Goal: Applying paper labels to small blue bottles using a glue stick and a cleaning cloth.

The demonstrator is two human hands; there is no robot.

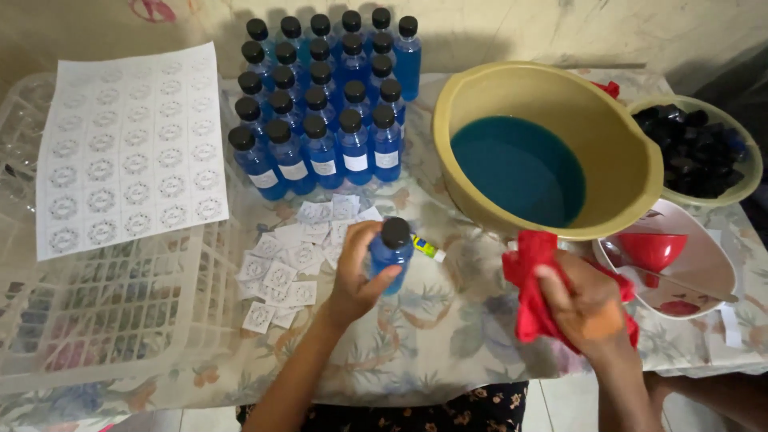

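Note:
My left hand point(357, 276) grips a small blue bottle point(391, 250) with a black cap, upright above the flowered tablecloth point(448, 336). My right hand point(588, 308) clutches a crumpled red cloth point(530, 288) just right of the bottle, not touching it. Beneath and left of the bottle lie several small cut paper labels point(292, 264). A glue stick point(428, 248) pokes out behind the bottle.
Rows of capped blue bottles point(324, 104) stand at the back. A yellow basin of blue liquid point(520, 164) sits right of them, a bowl of black caps point(696, 148) further right, a red funnel point(652, 248) on a plate. A label sheet point(128, 152) lies on white plastic baskets point(104, 312).

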